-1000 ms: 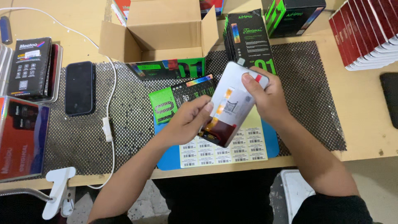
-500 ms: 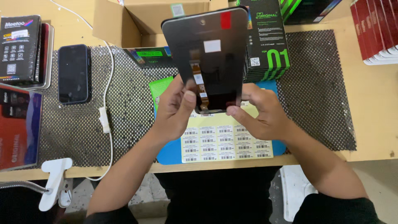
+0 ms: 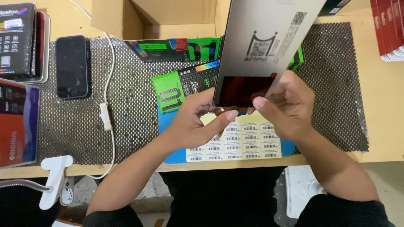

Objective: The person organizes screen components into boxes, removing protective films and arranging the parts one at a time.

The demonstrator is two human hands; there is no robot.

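Both of my hands hold a flat phone display panel [image 3: 265, 46] upright above the desk; a grey protective film with a printed code covers most of it, and dark glass shows at its lower edge. My left hand [image 3: 198, 122] pinches the panel's bottom edge from below. My right hand [image 3: 286, 105] grips its lower right corner, thumb on the film's edge. Under my hands lies a yellow sheet of barcode stickers [image 3: 235, 143] on a blue pad [image 3: 176, 155]. A green and black box [image 3: 181, 86] lies just beyond my left hand.
A black mesh mat [image 3: 130, 105] covers the wooden desk [image 3: 383, 101]. A dark phone [image 3: 71, 66] with a white cable [image 3: 107, 84] lies at left, beside stacked boxes [image 3: 19, 38]. An open cardboard box [image 3: 168, 17] stands at the back. Red boxes [image 3: 389, 25] sit far right. A white clamp [image 3: 54, 178] grips the desk edge.
The panel has been turned over: its dark back with a flex cable showed before, the grey filmed face shows now. It has risen closer to the camera.
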